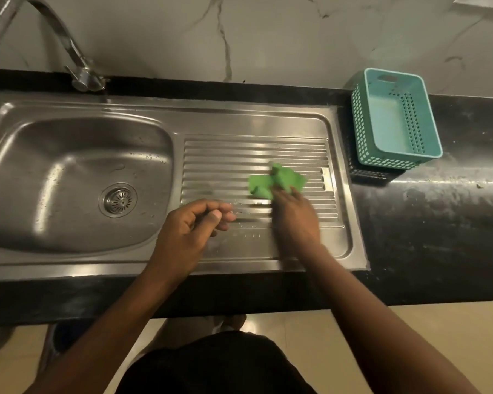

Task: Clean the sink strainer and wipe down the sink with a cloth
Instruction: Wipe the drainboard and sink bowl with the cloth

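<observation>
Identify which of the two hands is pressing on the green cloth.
The right hand presses the green cloth onto the ribbed drainboard; the left hand hovers loosely curled, holding nothing.

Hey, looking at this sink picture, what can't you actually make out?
Head view only:
- Right hand and green cloth: motion-blurred, so the fingers' grip on the cloth is unclear.
- Left hand: curled over the drainboard; whether it holds anything is hidden by its fingers.
- Faucet: spout tip cut off by the left edge.
- Dark basket: mostly covered by the teal basket.
</observation>
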Action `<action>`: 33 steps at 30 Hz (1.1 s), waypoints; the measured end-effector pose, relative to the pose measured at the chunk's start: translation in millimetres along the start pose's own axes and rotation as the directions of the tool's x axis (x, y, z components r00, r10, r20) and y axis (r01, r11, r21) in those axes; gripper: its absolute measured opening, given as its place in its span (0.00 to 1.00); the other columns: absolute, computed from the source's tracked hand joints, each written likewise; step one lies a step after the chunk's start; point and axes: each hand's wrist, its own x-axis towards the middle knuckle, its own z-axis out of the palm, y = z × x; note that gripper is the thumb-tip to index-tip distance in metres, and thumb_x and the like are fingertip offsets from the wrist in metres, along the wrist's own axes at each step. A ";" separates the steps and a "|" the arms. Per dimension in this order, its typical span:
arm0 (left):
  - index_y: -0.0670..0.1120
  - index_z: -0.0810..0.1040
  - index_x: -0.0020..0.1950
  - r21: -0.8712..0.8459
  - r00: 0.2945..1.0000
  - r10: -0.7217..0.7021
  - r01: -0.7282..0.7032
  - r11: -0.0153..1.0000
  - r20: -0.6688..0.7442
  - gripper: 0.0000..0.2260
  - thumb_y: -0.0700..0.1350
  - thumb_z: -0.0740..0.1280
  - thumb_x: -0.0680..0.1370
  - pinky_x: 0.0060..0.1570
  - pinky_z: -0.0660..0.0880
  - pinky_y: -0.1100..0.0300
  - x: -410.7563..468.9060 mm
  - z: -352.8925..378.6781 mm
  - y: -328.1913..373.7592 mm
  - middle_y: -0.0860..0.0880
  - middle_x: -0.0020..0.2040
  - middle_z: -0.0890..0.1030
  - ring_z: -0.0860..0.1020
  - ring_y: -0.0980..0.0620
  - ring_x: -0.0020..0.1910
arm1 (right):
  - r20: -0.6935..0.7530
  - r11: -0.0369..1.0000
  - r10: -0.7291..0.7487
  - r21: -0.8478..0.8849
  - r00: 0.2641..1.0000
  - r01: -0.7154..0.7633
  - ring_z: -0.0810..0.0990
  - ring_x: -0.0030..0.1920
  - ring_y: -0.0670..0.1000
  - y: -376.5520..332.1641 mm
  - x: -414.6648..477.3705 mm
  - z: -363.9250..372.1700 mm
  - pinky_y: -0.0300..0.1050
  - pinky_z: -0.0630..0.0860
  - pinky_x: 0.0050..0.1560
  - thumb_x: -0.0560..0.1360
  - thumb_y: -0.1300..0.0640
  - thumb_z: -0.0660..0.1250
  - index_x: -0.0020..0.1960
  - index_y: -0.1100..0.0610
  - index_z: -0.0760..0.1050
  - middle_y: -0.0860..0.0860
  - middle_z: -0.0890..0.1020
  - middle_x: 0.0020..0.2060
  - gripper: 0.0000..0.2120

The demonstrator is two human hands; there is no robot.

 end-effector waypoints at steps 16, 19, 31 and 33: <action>0.52 0.86 0.57 -0.019 0.998 -0.042 0.043 0.999 0.044 0.11 0.47 0.64 0.81 0.53 0.82 0.55 -13.8 -34.8 -9.7 0.52 0.51 0.90 0.87 0.51 0.51 | 0.032 0.984 0.135 0.115 0.990 -0.138 0.76 0.63 0.54 -138.7 -9.8 43.3 0.48 0.74 0.63 0.79 0.57 0.61 0.60 0.51 0.79 0.51 0.83 0.59 0.12; 0.50 0.86 0.57 -0.014 0.999 -0.018 0.018 1.000 0.045 0.11 0.46 0.64 0.81 0.56 0.81 0.53 -8.6 -47.0 -3.1 0.51 0.50 0.90 0.87 0.51 0.50 | 0.069 0.921 0.072 0.379 0.995 -0.093 0.83 0.52 0.37 -194.9 -22.3 57.9 0.37 0.81 0.54 0.82 0.60 0.65 0.63 0.53 0.75 0.55 0.81 0.61 0.11; 0.51 0.85 0.58 -0.012 0.993 0.026 -0.025 1.000 0.115 0.11 0.45 0.64 0.82 0.51 0.81 0.60 4.5 -69.9 -3.3 0.51 0.52 0.90 0.87 0.50 0.51 | -0.056 0.995 0.100 -0.003 0.993 -0.101 0.79 0.64 0.60 -22.0 -42.3 -4.6 0.55 0.72 0.69 0.81 0.62 0.64 0.68 0.52 0.77 0.53 0.82 0.65 0.17; 0.53 0.86 0.58 0.005 0.993 0.012 -0.012 1.000 0.117 0.11 0.46 0.64 0.82 0.52 0.80 0.57 3.2 -73.8 -4.9 0.51 0.53 0.90 0.87 0.50 0.51 | -0.079 0.945 0.327 -0.005 0.942 -0.328 0.77 0.65 0.65 21.7 -54.3 -22.7 0.61 0.77 0.64 0.80 0.66 0.66 0.71 0.55 0.77 0.59 0.80 0.67 0.20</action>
